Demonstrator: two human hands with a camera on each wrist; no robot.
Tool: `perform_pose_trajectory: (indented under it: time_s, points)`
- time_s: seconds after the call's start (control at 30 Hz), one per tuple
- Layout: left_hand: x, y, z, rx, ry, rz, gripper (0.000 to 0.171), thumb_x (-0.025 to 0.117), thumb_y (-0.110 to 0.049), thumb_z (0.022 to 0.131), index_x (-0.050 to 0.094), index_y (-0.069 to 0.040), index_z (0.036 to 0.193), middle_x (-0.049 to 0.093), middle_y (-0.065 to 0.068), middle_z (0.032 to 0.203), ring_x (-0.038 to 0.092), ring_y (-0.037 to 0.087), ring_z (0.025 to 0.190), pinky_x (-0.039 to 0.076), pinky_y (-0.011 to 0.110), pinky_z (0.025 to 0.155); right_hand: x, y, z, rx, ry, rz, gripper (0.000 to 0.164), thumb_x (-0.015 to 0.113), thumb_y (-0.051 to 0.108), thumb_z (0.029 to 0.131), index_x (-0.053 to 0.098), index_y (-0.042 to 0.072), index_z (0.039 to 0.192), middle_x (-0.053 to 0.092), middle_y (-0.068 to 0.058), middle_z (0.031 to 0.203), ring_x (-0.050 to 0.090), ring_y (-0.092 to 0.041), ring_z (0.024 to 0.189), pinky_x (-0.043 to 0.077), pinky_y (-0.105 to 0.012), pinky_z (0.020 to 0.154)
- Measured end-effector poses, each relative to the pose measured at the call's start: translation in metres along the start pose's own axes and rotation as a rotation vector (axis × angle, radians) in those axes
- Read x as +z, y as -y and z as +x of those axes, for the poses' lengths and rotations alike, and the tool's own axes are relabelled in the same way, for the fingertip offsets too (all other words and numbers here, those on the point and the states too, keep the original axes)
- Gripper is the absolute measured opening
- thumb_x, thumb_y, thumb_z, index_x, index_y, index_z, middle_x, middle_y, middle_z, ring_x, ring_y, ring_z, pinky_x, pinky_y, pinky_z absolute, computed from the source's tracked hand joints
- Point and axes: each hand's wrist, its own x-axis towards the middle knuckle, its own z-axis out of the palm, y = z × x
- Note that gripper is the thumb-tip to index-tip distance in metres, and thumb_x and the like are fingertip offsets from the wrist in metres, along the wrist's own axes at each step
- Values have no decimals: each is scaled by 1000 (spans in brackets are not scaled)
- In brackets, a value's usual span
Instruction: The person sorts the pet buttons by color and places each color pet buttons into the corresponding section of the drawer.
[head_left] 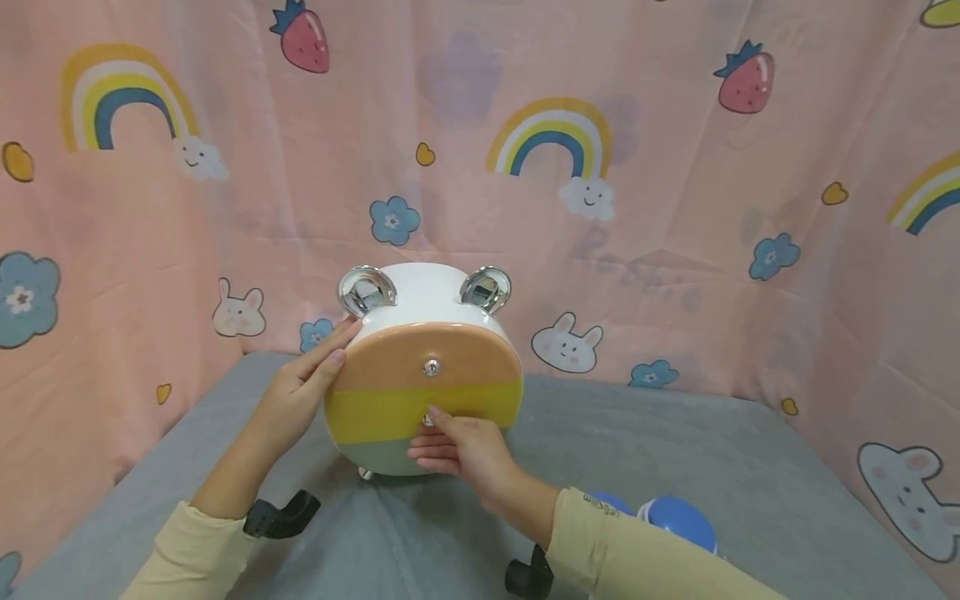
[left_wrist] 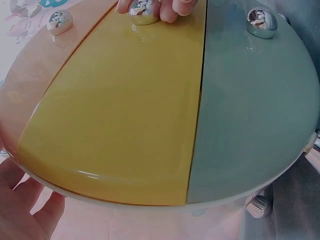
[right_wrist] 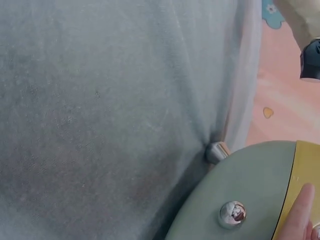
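Drawer box [head_left: 386,375], three-coloured front, standing on the grey-covered table [head_left: 675,442]. Left hand [head_left: 303,387]: fingers resting along its left side, unclenched. Right hand [head_left: 476,454]: fingers pinching the middle knob [left_wrist: 143,12] — yellow drawer [left_wrist: 115,115]. Progress, as judged: grip established; all three fronts look closed — opening apparently still outstanding.
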Motion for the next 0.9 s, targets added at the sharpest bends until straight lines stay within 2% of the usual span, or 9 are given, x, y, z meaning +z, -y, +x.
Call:
perform_pose_trajectory:
  time_s: [0.33,0.6,0.9]
  points:
    - [1,-1,1,-1,12,7,45,39,-37,108,40,-32,153,28,-3,164,21,26,155,24,60,122,-1,-2,-8,8,-28,-22,52,60,36,99,66,-13,112,77,-13,89,76,-16,80,63,-30,76]
    - [1,-1,0,-9,16,23,46,39,-37,108,39,-34,153,27,-2,165,22,28,154,24,62,120,-4,-4,-23,27,5,-46,57,60,43,98,67,-12,112,77,-15,93,77,-20,83,63,-33,78]
    - [-1,-1,-1,-7,19,40,46,38,-37,108,38,-33,154,27,-3,165,22,29,154,25,62,119,-7,-6,-38,36,53,-39,56,60,40,99,66,-14,112,77,-12,91,77,-20,83,63,-35,79]
